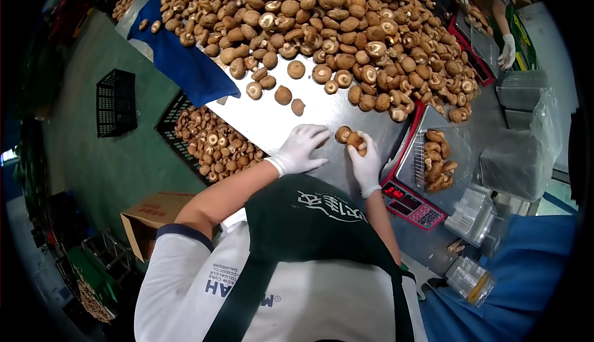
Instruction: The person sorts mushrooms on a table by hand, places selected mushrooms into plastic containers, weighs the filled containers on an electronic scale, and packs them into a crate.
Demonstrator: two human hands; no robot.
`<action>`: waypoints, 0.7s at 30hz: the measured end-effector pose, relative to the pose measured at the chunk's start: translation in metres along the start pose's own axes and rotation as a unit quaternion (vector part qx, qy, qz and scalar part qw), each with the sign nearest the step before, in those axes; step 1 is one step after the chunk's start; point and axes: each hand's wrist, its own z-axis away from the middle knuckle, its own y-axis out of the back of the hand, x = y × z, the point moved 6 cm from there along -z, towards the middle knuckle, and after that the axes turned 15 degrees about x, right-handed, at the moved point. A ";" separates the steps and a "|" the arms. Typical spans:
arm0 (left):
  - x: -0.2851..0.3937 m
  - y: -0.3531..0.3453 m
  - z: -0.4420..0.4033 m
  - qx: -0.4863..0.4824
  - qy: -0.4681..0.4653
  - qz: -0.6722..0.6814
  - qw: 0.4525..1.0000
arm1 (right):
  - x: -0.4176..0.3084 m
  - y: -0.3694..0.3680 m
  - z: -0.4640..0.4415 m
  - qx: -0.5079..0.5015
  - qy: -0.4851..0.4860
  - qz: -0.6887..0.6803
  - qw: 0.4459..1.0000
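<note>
Both of my hands wear white gloves over the metal table. My left hand (302,150) is curled closed, and part of a brown mushroom shows between its thumb and fingers. My right hand (366,164) pinches a brown mushroom (354,140) between thumb and fingers; a second mushroom (343,133) touches it on the left. Loose mushrooms (283,95) lie beyond my hands, before a large heap (334,14). Right of my right hand, a red-edged scale (413,205) carries a clear tray of mushrooms (438,159); its display glows red.
A black crate (162,119) full of mushrooms stands left of the table, under a blue cloth (179,64). Clear plastic trays (471,215) are stacked at right. A co-worker's gloved hands (507,51) and another scale (473,48) are at the upper right.
</note>
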 end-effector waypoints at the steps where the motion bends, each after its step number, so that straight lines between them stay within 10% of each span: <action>1: 0.008 -0.009 -0.007 -0.014 -0.019 -0.011 1.000 | -0.002 -0.002 0.002 0.017 0.032 0.020 0.999; 6: 0.004 -0.061 -0.053 -0.109 -0.002 -0.086 0.990 | 0.021 0.003 0.009 -0.044 -0.058 -0.093 0.993; 12: -0.015 -0.021 -0.054 0.011 0.163 0.154 0.974 | 0.030 0.003 -0.017 -0.012 -0.176 -0.190 0.966; 16: -0.021 0.008 -0.041 0.048 0.250 0.198 0.946 | -0.003 -0.020 -0.075 0.030 -0.066 0.070 0.995; 21: -0.045 0.007 -0.004 0.023 0.491 0.518 0.700 | 0.000 -0.047 -0.104 -0.042 -0.017 0.180 0.983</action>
